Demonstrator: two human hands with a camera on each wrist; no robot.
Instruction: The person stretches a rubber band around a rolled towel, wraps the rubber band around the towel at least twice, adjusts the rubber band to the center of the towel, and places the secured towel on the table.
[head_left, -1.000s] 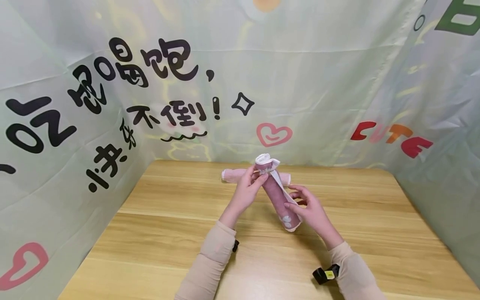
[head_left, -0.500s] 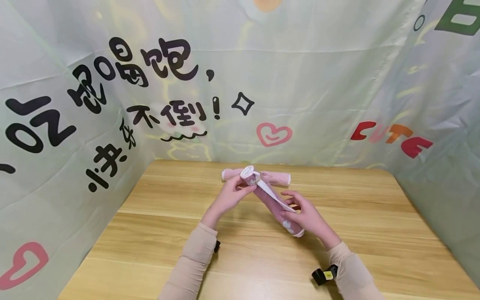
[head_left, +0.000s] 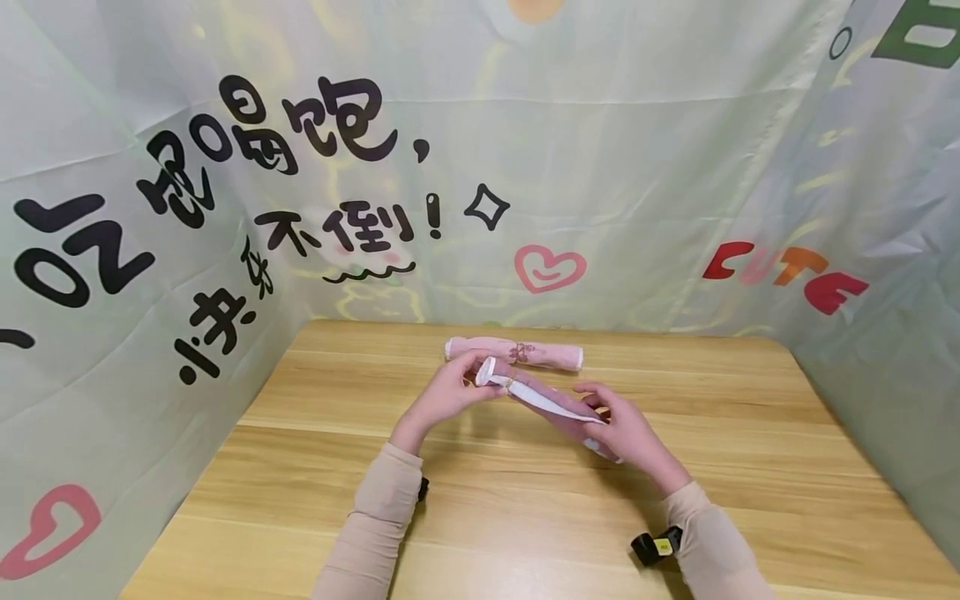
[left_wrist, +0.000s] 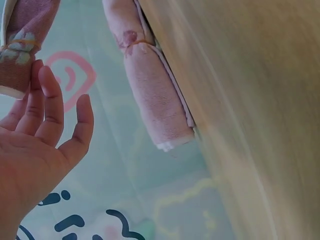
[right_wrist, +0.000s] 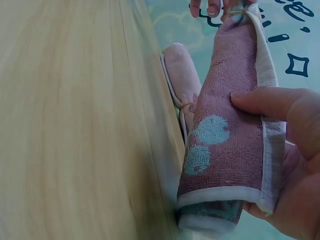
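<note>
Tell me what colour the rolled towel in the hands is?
The rolled towel is dusty pink with pale blue patches and a white edge, clearest from the right wrist.

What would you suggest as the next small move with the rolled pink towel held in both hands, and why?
Probably lower the rolled pink terry towel onto the wooden table beside the second rolled pink towel: the left hand and right hand hold it low, banded near one end.

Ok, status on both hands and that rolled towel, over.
Left hand pinches banded end of rolled towel. Right hand grips its near end, roll off the table. Second rolled towel lies behind, apart. Nothing blocking.
</note>
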